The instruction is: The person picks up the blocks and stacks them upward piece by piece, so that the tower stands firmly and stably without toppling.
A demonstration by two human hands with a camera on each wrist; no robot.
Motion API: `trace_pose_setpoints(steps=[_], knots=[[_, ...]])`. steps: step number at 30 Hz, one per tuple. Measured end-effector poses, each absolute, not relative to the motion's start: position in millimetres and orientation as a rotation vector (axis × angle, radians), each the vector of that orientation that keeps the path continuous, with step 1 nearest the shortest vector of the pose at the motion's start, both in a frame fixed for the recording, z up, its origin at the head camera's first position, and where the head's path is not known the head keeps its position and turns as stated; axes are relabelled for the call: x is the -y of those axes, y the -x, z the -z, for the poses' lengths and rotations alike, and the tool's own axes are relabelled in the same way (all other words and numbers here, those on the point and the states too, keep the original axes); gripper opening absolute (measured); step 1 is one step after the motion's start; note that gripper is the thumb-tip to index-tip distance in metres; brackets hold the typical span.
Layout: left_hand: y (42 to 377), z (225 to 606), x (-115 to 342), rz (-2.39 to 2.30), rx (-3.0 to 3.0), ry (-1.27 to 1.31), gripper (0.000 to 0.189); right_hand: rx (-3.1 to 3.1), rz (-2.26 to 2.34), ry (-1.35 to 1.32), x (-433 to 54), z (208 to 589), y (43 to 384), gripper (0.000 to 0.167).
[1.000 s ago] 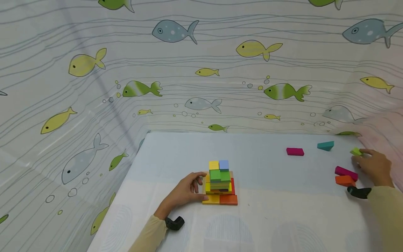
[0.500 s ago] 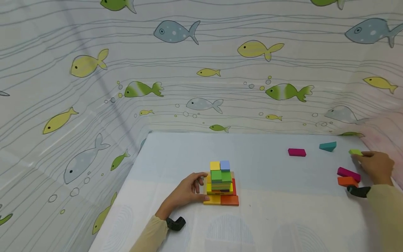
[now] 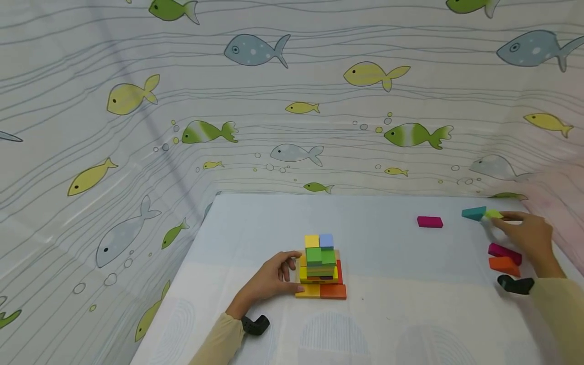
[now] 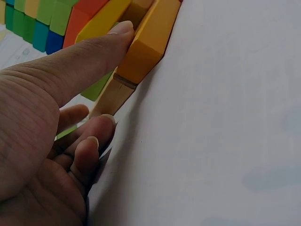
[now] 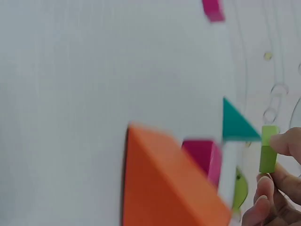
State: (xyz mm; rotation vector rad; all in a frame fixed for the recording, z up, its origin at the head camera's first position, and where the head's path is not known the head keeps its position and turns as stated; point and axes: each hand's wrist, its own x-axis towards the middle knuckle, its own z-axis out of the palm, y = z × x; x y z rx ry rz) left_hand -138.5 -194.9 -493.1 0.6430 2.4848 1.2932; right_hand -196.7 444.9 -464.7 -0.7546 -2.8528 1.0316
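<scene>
A tower of colourful wooden blocks stands on the table, with yellow, green and blue pieces over a yellow and orange base. My left hand holds its left side, thumb at the front yellow block and index finger toward the back; the other fingers are curled below the thumb in the left wrist view. Far to the right, my right hand pinches a small light green block between thumb and fingers. Beside that block is a teal triangular block, which it overlaps in the head view.
One magenta block lies at the back right. Another magenta block and an orange block lie together in front of my right hand. A fish-patterned sheet hangs behind the table.
My right hand has moved left with the light green block, from the far right to beside the teal block. The left hand stays at the tower.
</scene>
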Motion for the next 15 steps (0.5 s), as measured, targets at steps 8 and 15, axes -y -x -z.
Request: trace_pose_setpoints(steps=[8,15], knots=[[137.9,490.0,193.6,-1.287,-2.482,-0.638,0.078,2.862,-1.030,0.462,-407.0,445.9,183.8,0.077],[136.8,490.9,193.7,-1.287,-2.481,-0.626,0.078,2.869,-0.987,0.154,-357.4,432.7,174.0,0.065]])
